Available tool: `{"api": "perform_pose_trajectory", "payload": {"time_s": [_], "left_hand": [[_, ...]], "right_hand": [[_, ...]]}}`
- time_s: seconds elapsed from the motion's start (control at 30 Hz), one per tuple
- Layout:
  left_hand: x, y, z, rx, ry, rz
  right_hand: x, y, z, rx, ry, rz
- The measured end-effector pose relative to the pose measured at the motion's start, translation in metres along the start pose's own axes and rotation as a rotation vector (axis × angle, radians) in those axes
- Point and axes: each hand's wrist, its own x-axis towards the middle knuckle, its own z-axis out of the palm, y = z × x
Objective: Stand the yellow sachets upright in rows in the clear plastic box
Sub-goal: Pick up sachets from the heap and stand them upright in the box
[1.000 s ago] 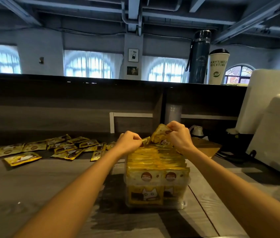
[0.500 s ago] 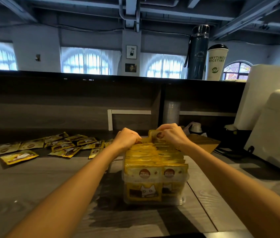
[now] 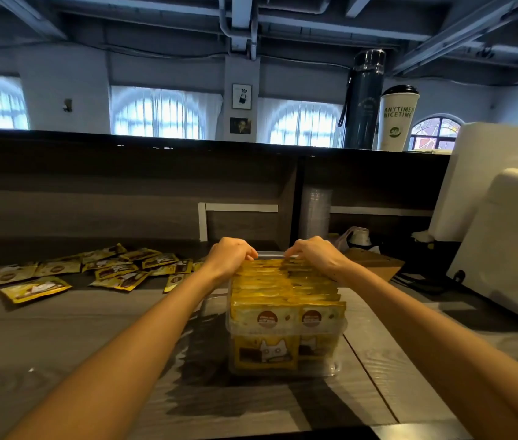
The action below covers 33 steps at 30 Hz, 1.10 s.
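- Reaching both arms forward to the far end of the clear plastic box (image 3: 286, 332), which is sitting on the wooden table (image 3: 60, 344) straight ahead.
- Curling the left hand (image 3: 230, 254) down over the top edges of the farthest standing sachets (image 3: 286, 290), on the left row.
- Curling the right hand (image 3: 313, 254) the same way over the right row, close beside the left hand with the far rim of the box showing between them.
- Hiding the fingertips behind the knuckles, so not telling whether either hand is pinching a sachet or only pressing the tops down.
- Standing upright in two rows side by side, printed faces toward the camera, with the rows running away along the long axis of the box and appearing to fill it from near wall to far end.
- Lying flat and scattered, the loose sachets (image 3: 118, 268), well apart to the left of the box and about level with its far end.
- Judging the coming move as turning on that leftward offset: reaching sideways across the table, with the left hand plainly nearer the pile.
- Judging the remaining room as tight, so probably needing the rows pushed toward the near wall to open a gap at the far end.
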Motion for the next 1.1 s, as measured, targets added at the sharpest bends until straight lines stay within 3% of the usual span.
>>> {"api": "perform_pose_trajectory", "payload": {"time_s": [0.1,0.27,0.37,0.47,0.63,0.77,0.93,1.1], "left_hand": [[-0.001,0.003,-0.009,-0.005,0.114,-0.008],[-0.007,0.003,-0.036,0.048,0.392,-0.024],[-0.015,-0.006,-0.056,0.083,0.548,-0.026],[-0.034,-0.032,-0.083,0.146,0.648,-0.118],[-0.054,-0.094,-0.103,0.227,0.565,-0.366],[-0.059,-0.134,-0.1,0.422,0.35,-0.485],[-0.046,-0.158,-0.086,0.527,0.146,-0.411],[-0.035,-0.174,-0.082,0.709,0.024,-0.43]], "right_hand": [[-0.001,-0.009,-0.004,-0.014,0.127,-0.032],[-0.027,-0.073,-0.001,0.356,0.398,-0.154],[-0.037,-0.117,0.018,0.451,0.419,-0.277],[-0.04,-0.156,0.055,0.52,0.326,-0.301],[-0.022,-0.166,0.121,0.507,0.091,-0.148],[-0.005,-0.158,0.16,0.271,0.029,0.0],[0.015,-0.15,0.176,0.081,0.073,0.03],[0.029,-0.135,0.186,-0.004,-0.036,0.018]]}}
